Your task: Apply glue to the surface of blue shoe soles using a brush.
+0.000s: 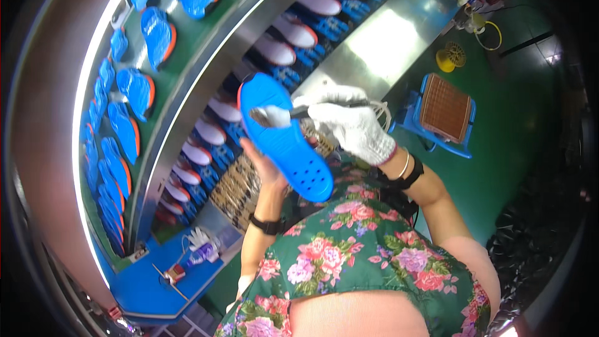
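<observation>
My left hand (267, 165), bare, holds a blue insole (274, 143) from beneath, its fingers partly hidden under it. The insole is tilted, its end with several small holes towards my body and a thin red edge at the far left side. In a white knitted glove, my right hand (359, 128) is closed round the dark handle of a brush (274, 117). The pale bristles lie over the upper half of the insole; whether they touch it I cannot tell.
Blue insoles (134, 90) line a green belt (187, 40) at the left. Beyond my hands, rows of pale and blue insoles (274, 50) fill a rack beside a metal surface (380, 43). A blue stool (446, 109), a yellow spool (450, 57) and a blue table (146, 284) stand around.
</observation>
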### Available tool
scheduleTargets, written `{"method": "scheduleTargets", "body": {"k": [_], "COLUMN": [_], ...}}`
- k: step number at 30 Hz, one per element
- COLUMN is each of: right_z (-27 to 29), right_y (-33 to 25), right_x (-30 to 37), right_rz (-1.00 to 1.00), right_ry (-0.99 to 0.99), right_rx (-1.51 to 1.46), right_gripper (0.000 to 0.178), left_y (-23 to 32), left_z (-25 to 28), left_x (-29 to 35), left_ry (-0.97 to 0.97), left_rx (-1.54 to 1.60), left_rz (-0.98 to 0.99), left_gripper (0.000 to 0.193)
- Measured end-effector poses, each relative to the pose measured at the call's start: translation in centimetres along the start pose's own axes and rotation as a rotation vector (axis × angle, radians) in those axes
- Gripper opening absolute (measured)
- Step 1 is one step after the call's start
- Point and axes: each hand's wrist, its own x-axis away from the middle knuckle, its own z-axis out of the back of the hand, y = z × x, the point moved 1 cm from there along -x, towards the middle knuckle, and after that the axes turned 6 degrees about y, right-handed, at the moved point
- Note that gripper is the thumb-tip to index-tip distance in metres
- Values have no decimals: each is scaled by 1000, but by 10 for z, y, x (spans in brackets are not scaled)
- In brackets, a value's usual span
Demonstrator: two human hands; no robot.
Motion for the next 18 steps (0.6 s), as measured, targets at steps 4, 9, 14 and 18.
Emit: {"method": "scheduleTargets", "body": {"k": [4,9,14,18], "right_z": [-6,-7,-9,-19], "right_y": [5,8,2,7], "right_x": [-14,-18,-26,-15], "right_rz": [34,184,751,831], "right_ry": [-9,3,-24,-34], "right_rx": [96,187,599,839], "right_gripper": [22,22,26,25], "left_y": [-28,-29,-31,-35], "left_z": [-14,-32,-29,-34], "left_x": [-6,0,-4,-3], "left_ry": [-106,12,-537,232], "left_rx": [111,44,193,-228], "left_rz": [76,-55,-93,-232], "left_gripper": [116,95,86,94]}}
